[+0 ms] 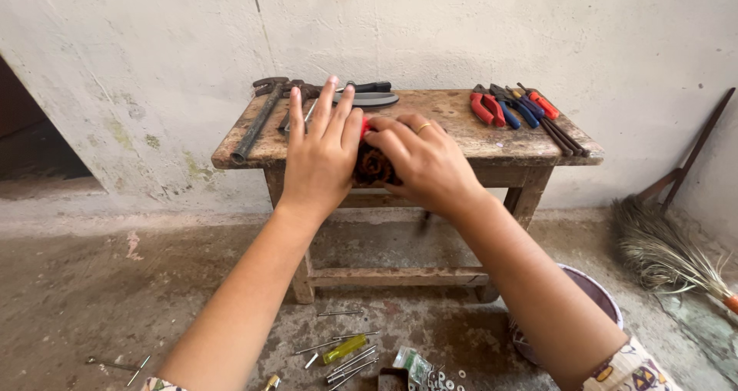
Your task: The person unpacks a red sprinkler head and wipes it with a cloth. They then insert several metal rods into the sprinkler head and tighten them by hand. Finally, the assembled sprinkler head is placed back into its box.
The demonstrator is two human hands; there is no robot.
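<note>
The wooden counter [492, 141] carries pliers [492, 108] and a hammer [265, 106]. At its front edge sits a dark, rusty-looking round part [374, 166], probably stiff, rough and fairly heavy; best gripped around its rim. The right hand [427, 160] curls over it, gripping; the left hand [323, 153] presses flat beside it, fingers extended.

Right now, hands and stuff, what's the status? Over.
Left hand open, fingers up, against dark round brush thing. Right hand cupped over it. Knife just behind, pliers off right.
</note>
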